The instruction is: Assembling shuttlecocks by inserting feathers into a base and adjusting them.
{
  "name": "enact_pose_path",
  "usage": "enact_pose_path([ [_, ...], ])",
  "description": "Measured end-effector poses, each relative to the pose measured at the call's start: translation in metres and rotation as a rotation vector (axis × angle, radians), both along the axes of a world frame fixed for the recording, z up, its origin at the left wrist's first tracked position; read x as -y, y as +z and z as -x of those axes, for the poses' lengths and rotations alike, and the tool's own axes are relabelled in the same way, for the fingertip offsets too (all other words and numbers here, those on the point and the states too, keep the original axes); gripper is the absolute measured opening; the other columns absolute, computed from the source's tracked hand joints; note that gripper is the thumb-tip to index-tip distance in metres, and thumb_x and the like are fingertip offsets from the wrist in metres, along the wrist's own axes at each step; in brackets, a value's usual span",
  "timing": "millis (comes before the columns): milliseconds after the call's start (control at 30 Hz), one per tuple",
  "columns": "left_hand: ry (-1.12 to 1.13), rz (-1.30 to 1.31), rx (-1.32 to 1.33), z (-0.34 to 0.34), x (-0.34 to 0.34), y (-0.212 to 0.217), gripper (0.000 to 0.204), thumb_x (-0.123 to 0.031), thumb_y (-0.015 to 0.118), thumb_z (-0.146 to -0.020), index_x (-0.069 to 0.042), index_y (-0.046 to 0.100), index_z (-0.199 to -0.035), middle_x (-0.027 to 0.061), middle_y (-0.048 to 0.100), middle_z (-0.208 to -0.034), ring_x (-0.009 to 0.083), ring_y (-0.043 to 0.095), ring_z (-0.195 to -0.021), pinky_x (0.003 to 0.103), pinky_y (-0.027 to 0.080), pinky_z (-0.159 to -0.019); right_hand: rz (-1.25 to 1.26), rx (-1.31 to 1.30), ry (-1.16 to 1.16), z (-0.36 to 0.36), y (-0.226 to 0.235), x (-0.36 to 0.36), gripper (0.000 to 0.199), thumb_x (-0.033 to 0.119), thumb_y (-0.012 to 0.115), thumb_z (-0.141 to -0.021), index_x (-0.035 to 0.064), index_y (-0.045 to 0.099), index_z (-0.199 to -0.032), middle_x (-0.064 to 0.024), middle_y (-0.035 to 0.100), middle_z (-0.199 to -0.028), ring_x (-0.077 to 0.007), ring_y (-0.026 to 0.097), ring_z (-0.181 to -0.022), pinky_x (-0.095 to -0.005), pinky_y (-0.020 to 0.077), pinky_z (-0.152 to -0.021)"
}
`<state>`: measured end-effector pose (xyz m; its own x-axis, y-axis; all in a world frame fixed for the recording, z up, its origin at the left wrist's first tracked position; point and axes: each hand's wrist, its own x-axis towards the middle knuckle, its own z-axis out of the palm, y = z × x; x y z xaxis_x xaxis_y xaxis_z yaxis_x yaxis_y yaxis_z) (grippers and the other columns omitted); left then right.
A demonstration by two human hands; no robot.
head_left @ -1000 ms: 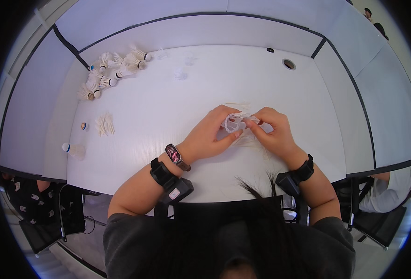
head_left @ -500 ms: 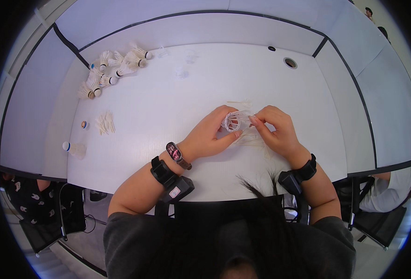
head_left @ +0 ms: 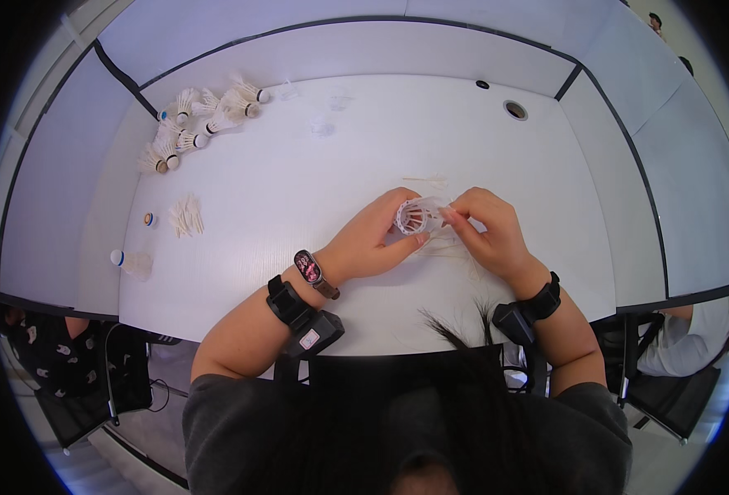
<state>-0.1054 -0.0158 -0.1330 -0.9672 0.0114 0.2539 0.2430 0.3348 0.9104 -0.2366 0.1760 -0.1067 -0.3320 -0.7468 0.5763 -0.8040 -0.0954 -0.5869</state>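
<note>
My left hand (head_left: 374, 238) is wrapped around a white, openwork shuttlecock skirt (head_left: 412, 218), its round ribbed end tilted up. At the skirt's right edge, my right hand (head_left: 494, 228) is closed in a pinch of thumb and index finger. What lies between those fingertips is too small to make out. Loose pale feathers lie on the table close by: one feather (head_left: 424, 179) beyond the skirt, and several feathers (head_left: 447, 247) just below it, partly hidden by my hands.
Used shuttlecocks (head_left: 207, 120) are heaped at the back left. Nearer are a pile of short pale sticks (head_left: 187, 216), a small round cap (head_left: 149, 219) and a blue-banded shuttlecock (head_left: 136, 263). Clear plastic scraps (head_left: 323, 128) lie farther back. Low partitions (head_left: 356, 51) border the table.
The skirt has turned slightly in my left hand, so its round end shows a little more. My right hand stays pinched at its edge, almost unmoved.
</note>
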Motion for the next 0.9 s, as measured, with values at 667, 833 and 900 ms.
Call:
enact_pose_path([
  [667, 0.02, -0.14, 0.051, 0.006, -0.003, -0.006, 0.034, -0.02, 0.071, -0.093, -0.001, 0.052, -0.114, 0.0084, 0.059, -0.098, 0.0157, 0.058, -0.091, 0.03, 0.048, -0.083, 0.07, -0.09, -0.058, -0.009, -0.007, 0.008, 0.003, 0.001, 0.073, -0.084, 0.0022, 0.071, -0.083, -0.0099, 0.065, -0.071, -0.0253, 0.06, -0.063, -0.0344, 0.0464, -0.056],
  [833, 0.012, -0.011, 0.047, 0.006, -0.001, -0.006, 0.03, -0.016, 0.067, -0.098, -0.003, 0.049, -0.119, 0.004, 0.062, -0.104, 0.008, 0.059, -0.095, 0.027, 0.05, -0.084, 0.079, -0.064, -0.041, -0.009, -0.007, 0.01, 0.003, 0.001, 0.073, -0.085, 0.0024, 0.071, -0.082, -0.0095, 0.065, -0.071, -0.0251, 0.06, -0.063, -0.034, 0.0462, -0.057],
  [900, 0.023, 0.002, 0.051, 0.007, -0.001, -0.007, 0.031, -0.016, 0.067, -0.098, -0.002, 0.048, -0.12, 0.0052, 0.062, -0.107, 0.0089, 0.059, -0.098, 0.027, 0.05, -0.086, 0.081, -0.052, -0.038, -0.01, -0.007, 0.01, 0.003, 0.001, 0.072, -0.085, 0.0025, 0.071, -0.082, -0.0095, 0.066, -0.071, -0.025, 0.06, -0.063, -0.0338, 0.0462, -0.057],
])
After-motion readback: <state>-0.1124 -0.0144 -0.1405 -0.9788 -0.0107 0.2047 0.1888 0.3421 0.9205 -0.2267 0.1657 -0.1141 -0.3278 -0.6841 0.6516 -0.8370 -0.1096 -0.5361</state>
